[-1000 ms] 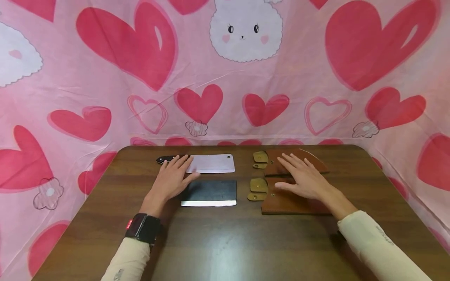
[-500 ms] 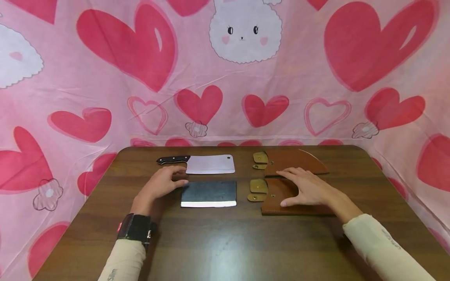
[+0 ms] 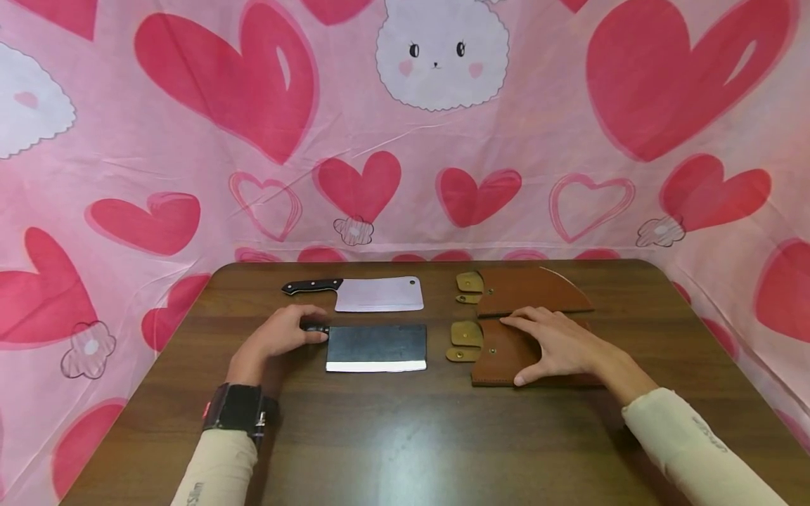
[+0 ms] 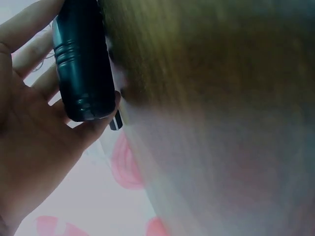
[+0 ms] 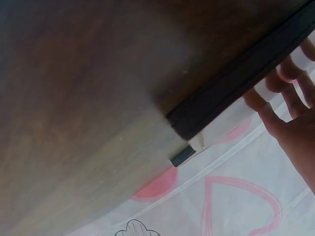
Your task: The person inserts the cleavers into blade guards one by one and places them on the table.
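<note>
One left hand (image 3: 278,334) grips handle (image 4: 81,59); widespread right hand (image 3: 562,346) spans sheath (image 3: 500,362).

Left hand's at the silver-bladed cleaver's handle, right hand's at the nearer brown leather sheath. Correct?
Wrong cleaver. The head view shows the left hand at the handle of the dark-bladed cleaver; the silver-bladed cleaver lies farther back. The right hand is at the nearer brown leather sheath, as you say.
</note>
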A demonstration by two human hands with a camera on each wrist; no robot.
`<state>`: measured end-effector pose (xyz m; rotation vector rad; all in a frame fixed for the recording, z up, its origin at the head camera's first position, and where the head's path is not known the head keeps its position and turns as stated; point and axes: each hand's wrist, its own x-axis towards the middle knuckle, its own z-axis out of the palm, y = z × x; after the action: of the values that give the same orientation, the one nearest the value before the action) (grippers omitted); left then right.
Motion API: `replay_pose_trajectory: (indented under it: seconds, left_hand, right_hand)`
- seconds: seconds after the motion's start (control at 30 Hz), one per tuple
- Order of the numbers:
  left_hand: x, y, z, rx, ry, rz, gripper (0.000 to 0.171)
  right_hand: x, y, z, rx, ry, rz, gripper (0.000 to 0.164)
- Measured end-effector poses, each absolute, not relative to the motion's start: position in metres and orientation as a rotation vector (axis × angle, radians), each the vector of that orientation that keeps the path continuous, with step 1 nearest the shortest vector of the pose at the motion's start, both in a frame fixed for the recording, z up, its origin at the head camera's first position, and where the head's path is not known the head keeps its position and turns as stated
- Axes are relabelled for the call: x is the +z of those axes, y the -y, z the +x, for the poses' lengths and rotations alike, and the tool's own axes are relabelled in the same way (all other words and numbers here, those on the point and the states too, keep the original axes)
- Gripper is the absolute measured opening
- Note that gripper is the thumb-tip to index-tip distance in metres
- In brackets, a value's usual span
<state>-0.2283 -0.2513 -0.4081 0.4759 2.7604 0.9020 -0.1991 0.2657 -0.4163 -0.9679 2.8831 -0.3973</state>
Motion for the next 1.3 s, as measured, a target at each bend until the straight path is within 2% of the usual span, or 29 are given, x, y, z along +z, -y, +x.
replay_pose_trajectory:
  seconds: [0.23,0.57,1.3]
  left_hand:
    - [-0.411,0.255,-0.230,0.926,-2.739,0.445,0.033]
    - [-0.414,0.260,-0.230,0.968,-2.705,0.418,0.031]
    - [-0.413,0.259,-0.231,1.013,-2.715,0.434,0.024]
  right_hand:
    - [-0.418,-0.267,-0.197,-0.386,-2.881,-0.976,0.115]
    - [-0.419,-0.267,-0.196,-0.366,-2.868,-0.992,0.120]
    - [-0.410,-0.254,-0.199,-0.293,-2.931,-0.986,0.109]
